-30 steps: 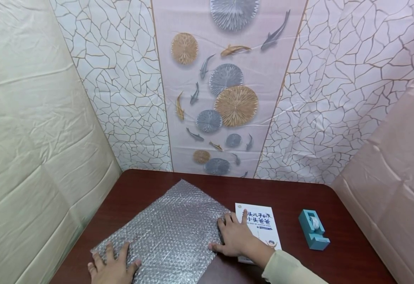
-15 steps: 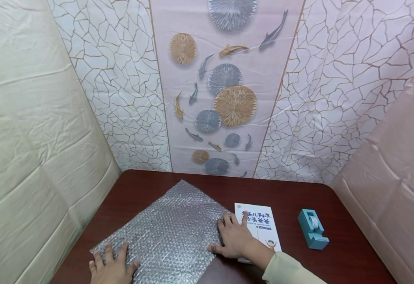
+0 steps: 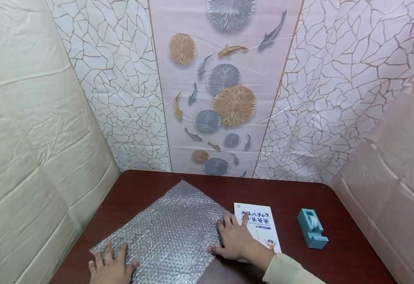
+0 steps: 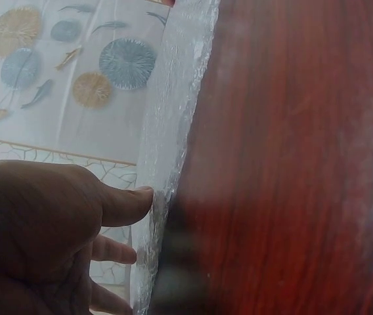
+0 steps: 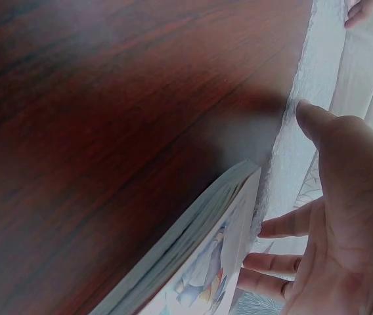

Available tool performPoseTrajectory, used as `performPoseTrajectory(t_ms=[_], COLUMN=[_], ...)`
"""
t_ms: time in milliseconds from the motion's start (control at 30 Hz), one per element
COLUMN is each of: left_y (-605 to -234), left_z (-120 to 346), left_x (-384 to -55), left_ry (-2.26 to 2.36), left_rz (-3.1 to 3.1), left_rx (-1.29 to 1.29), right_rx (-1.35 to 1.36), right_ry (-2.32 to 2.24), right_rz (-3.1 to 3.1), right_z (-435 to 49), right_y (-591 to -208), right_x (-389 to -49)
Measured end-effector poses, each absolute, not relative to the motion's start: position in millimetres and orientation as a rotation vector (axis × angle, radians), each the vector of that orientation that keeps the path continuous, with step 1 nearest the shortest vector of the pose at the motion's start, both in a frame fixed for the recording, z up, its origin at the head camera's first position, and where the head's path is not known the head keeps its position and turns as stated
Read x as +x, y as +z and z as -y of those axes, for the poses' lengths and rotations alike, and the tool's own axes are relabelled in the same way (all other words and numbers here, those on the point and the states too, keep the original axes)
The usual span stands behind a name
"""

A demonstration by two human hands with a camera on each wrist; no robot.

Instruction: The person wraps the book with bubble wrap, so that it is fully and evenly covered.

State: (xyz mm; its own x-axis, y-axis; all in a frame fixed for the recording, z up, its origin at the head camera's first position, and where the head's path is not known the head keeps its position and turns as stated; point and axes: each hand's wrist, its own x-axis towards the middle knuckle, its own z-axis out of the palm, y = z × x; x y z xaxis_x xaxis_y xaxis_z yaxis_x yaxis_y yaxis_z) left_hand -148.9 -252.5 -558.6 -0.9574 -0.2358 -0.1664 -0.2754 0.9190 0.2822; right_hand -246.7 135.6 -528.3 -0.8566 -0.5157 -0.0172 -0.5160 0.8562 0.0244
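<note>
A sheet of clear bubble wrap [image 3: 171, 228] lies flat on the table, turned so one corner points to the back. My left hand [image 3: 112, 268] rests on its left corner with the fingers spread. On the sheet's right corner lies my right hand [image 3: 233, 238], fingers spread as well, its outer fingers reaching over the book. The white book [image 3: 260, 225], with blue lettering on its cover, sits just right of the sheet, partly hidden by my right hand and forearm. In the right wrist view the book's page edges [image 5: 180, 236] show beside my fingers.
A teal tape dispenser [image 3: 312, 228] with a roll of tape stands right of the book. The dark red-brown table [image 3: 281, 193] ends at a patterned cloth backdrop [image 3: 224, 98]. Pale cloth walls close in the left and right sides.
</note>
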Motion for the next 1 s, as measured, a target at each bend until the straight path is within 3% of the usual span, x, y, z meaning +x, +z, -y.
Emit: performPoseTrajectory(t_ms=[1000], left_y=[-546], left_z=[262], left_x=[-156], left_ry=[0.485], left_rz=[-2.96], left_rx=[-0.316], right_rx=[-0.845], right_ry=[-0.024], right_rz=[-3.032], right_z=[-142], right_y=[-526], right_x=[-242])
